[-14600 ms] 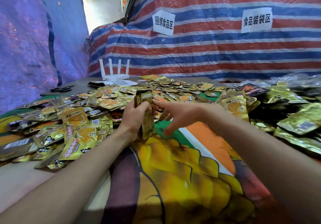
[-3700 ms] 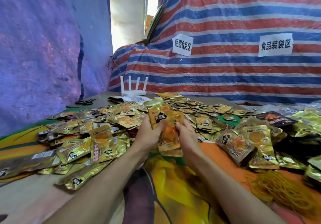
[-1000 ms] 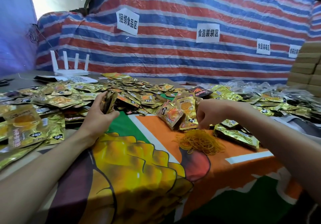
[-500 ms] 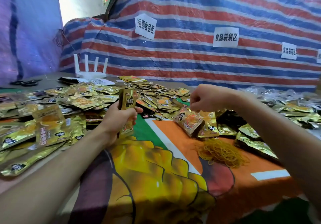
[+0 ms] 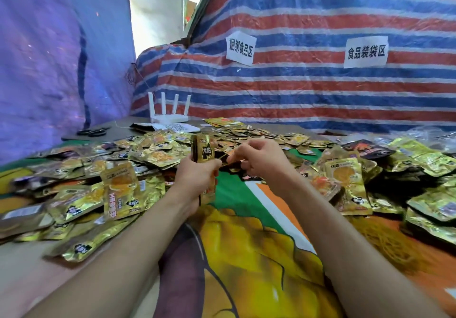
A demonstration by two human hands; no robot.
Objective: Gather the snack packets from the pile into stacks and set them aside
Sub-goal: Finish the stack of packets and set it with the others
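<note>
Gold foil snack packets lie in a wide pile (image 5: 153, 155) across the table, with more heaped at the right (image 5: 345, 177). My left hand (image 5: 197, 179) grips an upright stack of packets (image 5: 203, 148) at the middle, over the printed cloth. My right hand (image 5: 256, 160) is just right of the stack's top. Its fingertips are pinched together toward the stack, apparently on a thin rubber band that is barely visible.
A loose heap of yellow rubber bands (image 5: 394, 243) lies on the orange cloth at the right, blurred. At the back left stand a white router (image 5: 170, 111) and paper sheets, with black scissors (image 5: 92, 132) beside them. A striped tarp wall closes the back.
My right hand rose from the rubber band heap and moved left to the stack. The left hand turned the stack upright and lifted it. The view swung back to the left.
</note>
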